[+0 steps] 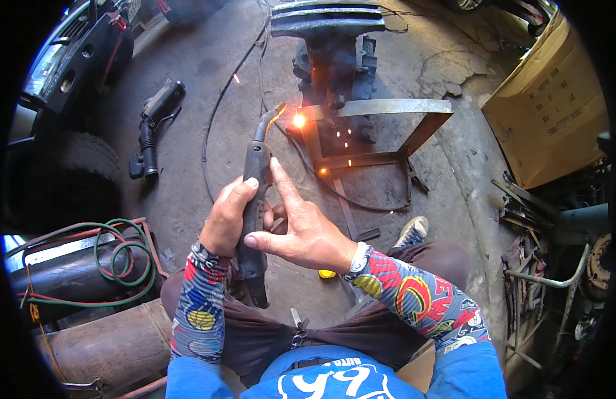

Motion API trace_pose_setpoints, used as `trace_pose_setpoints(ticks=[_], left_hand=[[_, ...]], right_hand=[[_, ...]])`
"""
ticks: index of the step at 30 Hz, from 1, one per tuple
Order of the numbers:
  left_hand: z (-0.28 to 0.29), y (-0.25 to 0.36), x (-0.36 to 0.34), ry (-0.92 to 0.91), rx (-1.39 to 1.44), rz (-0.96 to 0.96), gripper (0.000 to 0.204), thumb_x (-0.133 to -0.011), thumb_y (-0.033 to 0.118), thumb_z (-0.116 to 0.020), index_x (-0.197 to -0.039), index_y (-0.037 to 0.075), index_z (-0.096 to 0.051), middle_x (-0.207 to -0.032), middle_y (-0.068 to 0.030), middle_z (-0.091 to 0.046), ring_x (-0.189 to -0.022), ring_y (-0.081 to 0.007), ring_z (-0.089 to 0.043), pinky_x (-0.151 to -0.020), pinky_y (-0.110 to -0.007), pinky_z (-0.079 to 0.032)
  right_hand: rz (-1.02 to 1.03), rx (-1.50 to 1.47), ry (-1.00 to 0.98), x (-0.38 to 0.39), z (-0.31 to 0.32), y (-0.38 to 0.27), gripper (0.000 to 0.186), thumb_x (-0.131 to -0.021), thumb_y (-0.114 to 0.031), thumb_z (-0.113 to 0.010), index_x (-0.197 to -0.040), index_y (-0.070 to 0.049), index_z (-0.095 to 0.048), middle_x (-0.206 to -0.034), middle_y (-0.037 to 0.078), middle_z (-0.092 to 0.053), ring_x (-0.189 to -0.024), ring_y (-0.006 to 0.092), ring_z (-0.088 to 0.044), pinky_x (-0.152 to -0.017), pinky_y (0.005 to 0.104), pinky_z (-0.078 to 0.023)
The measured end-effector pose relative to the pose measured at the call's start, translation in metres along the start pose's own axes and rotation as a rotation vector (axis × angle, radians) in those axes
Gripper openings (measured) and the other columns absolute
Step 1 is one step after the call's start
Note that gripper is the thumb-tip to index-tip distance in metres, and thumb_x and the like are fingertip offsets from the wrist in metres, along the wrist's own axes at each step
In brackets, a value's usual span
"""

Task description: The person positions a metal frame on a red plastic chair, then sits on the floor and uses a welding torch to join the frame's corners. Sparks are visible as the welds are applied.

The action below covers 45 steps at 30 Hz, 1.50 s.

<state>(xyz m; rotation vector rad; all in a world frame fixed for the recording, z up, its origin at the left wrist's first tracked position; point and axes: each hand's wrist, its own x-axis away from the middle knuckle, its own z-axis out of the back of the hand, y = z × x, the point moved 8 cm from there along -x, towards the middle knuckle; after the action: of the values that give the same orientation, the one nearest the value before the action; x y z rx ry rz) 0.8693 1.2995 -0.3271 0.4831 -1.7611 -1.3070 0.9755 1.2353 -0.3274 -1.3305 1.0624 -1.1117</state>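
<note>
A black welding torch [253, 223] with a curved neck stands between my two hands. My left hand [225, 219] wraps round its handle from the left, thumb near the top. From the right, my right hand [311, 233] grips the same handle, its thumb against the side and index finger stretched up along the body. The torch's tip glows orange beside a bright spark [299, 120] on the left corner of a metal frame [396, 108]. Sparks fall below that corner. Behind the frame rises a dark metal vise [331, 56]; whether it clamps the frame cannot be told.
Two cylinders [105, 342] lie at lower left, with green and red hoses [150, 266] on them. A black ribbed duct [150, 139] lies on the floor. Cables [205, 136] cross it. To the right are a cardboard sheet [554, 110] and scrap metal bars [530, 279].
</note>
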Motion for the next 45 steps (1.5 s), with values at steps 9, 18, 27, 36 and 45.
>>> trace_pose_setpoints(ticks=[9,18,27,36,45], left_hand=[[-0.009,0.038,-0.009,0.034,-0.065,0.147,0.042,-0.102,0.040,-0.051,-0.109,0.000,-0.060,-0.072,-0.0091,-0.066,-0.057,-0.0178,-0.064,-0.051,-0.030,-0.052],[-0.012,0.025,-0.018,0.020,-0.052,0.141,0.046,-0.104,0.043,-0.047,-0.102,0.000,-0.061,-0.068,-0.0100,-0.066,-0.053,-0.0171,-0.062,-0.049,-0.029,-0.050],[-0.017,0.025,-0.015,0.079,-0.081,0.086,0.044,-0.101,0.043,-0.051,-0.099,0.001,-0.060,-0.069,-0.0090,-0.065,-0.053,-0.0160,-0.062,-0.049,-0.029,-0.051],[-0.020,0.018,-0.015,0.054,-0.013,0.160,0.043,-0.101,0.041,-0.050,-0.095,0.000,-0.062,-0.069,-0.0100,-0.065,-0.053,-0.0170,-0.062,-0.048,-0.030,-0.051],[-0.018,0.021,-0.019,0.058,-0.030,0.125,0.043,-0.101,0.039,-0.048,-0.091,0.000,-0.063,-0.069,-0.0097,-0.065,-0.054,-0.0175,-0.062,-0.050,-0.031,-0.051]], right_hand=[[-0.076,-0.515,0.018,-0.006,0.007,-0.010,0.121,-0.089,-0.024,-0.082,-0.164,-0.006,0.012,-0.094,0.016,-0.070,-0.075,0.0192,-0.071,-0.063,0.0317,-0.059],[-0.163,-0.416,0.083,-0.004,0.015,0.000,0.119,-0.085,-0.023,-0.084,-0.165,-0.004,0.003,-0.098,0.020,-0.071,-0.083,0.0221,-0.073,-0.068,0.0340,-0.059],[-0.180,-0.468,0.052,0.001,0.012,0.001,0.119,-0.087,-0.021,-0.081,-0.164,-0.005,0.008,-0.092,0.017,-0.069,-0.077,0.0194,-0.070,-0.063,0.0316,-0.057],[-0.224,-0.448,0.065,0.002,0.017,0.006,0.118,-0.084,-0.023,-0.082,-0.164,0.001,0.002,-0.096,0.019,-0.071,-0.084,0.0214,-0.072,-0.073,0.0324,-0.058],[-0.181,-0.399,0.125,-0.003,0.020,0.006,0.119,-0.082,-0.027,-0.084,-0.163,0.004,-0.003,-0.096,0.018,-0.070,-0.083,0.0193,-0.070,-0.074,0.0310,-0.057]])
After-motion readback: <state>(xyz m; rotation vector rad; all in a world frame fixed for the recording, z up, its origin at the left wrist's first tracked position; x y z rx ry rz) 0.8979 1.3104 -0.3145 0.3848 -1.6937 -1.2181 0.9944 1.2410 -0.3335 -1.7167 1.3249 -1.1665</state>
